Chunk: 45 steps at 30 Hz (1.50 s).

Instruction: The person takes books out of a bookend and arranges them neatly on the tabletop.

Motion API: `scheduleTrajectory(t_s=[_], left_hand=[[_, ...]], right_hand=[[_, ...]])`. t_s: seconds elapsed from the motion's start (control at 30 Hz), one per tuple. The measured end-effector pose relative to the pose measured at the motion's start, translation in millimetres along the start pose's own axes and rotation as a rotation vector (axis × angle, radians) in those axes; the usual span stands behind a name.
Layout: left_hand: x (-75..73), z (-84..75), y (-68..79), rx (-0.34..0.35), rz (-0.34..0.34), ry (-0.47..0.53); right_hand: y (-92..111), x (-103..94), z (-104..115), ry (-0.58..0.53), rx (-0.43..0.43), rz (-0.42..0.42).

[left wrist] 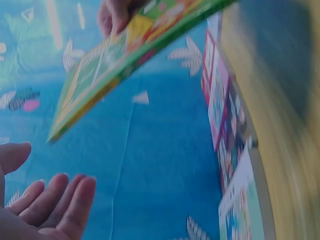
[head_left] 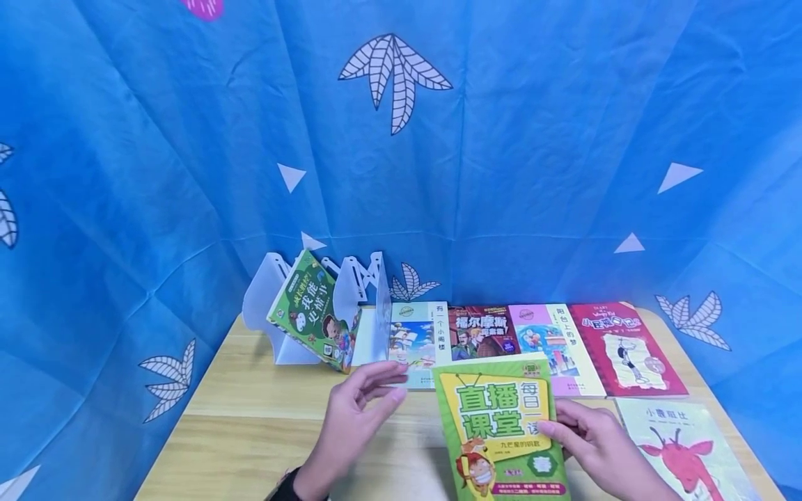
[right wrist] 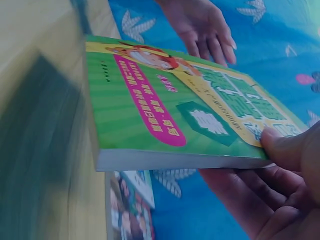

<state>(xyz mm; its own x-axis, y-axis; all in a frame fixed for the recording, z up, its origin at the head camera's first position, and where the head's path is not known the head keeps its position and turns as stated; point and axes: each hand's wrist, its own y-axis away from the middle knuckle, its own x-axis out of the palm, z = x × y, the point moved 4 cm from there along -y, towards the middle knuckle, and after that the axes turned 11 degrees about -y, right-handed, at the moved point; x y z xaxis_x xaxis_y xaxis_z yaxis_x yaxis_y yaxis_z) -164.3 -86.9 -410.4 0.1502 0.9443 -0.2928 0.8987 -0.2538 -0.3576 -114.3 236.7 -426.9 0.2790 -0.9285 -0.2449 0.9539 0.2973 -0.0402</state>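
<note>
A green and yellow book (head_left: 501, 431) is held up over the front of the table by my right hand (head_left: 592, 438). The thumb lies on its front cover near the right edge, with the fingers behind it; the right wrist view shows this pinch on the book (right wrist: 150, 105). To the left of the book, my left hand (head_left: 363, 414) is in the air with relaxed fingers and nothing in it. In the left wrist view, the left hand (left wrist: 50, 210) is apart from the book (left wrist: 125, 60), its fingers loosely spread.
A white expandable book rack (head_left: 260, 296) stands at the back left, a green book (head_left: 316, 313) leaning in it. Several books lie along the back, including a red one (head_left: 629, 351). A deer-cover book (head_left: 686, 445) lies at the right on the wooden table (head_left: 238, 431). Blue curtain (head_left: 526, 174) hangs behind.
</note>
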Motion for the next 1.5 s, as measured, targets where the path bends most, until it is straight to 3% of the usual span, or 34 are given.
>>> scheduleTrajectory(t_s=[0.23, 0.47, 0.7, 0.9, 1.1, 1.27, 1.5], left_hand=[[-41.8, -0.3, -5.5, -0.107, -0.18, -0.174], [-88.1, 27.3, -3.1, -0.157, -0.441, -0.309], [-125.9, 44.9, 0.1, -0.322, -0.557, -0.36], [-142.3, 56.6, -0.8, -0.408, -0.565, -0.379], [-143.9, 68.1, -5.4, -0.434, -0.505, -0.352], [-142.8, 78.4, -10.2, -0.424, -0.471, -0.317], [-139.0, 86.6, -15.8, -0.403, -0.434, -0.313]], right_hand=[[13.1, -21.9, -18.9, -0.041, 0.201, -0.014], [24.7, -38.8, -38.0, -0.103, 0.334, 0.006], [36.1, -54.3, -58.8, -0.205, 0.473, -0.001], [45.2, -65.2, -75.9, -0.158, 0.613, -0.055], [51.8, -74.8, -90.6, -0.159, 0.63, -0.029], [52.1, -79.6, -100.3, -0.034, 0.645, -0.033], [49.5, -84.7, -112.3, 0.203, 0.697, -0.112]])
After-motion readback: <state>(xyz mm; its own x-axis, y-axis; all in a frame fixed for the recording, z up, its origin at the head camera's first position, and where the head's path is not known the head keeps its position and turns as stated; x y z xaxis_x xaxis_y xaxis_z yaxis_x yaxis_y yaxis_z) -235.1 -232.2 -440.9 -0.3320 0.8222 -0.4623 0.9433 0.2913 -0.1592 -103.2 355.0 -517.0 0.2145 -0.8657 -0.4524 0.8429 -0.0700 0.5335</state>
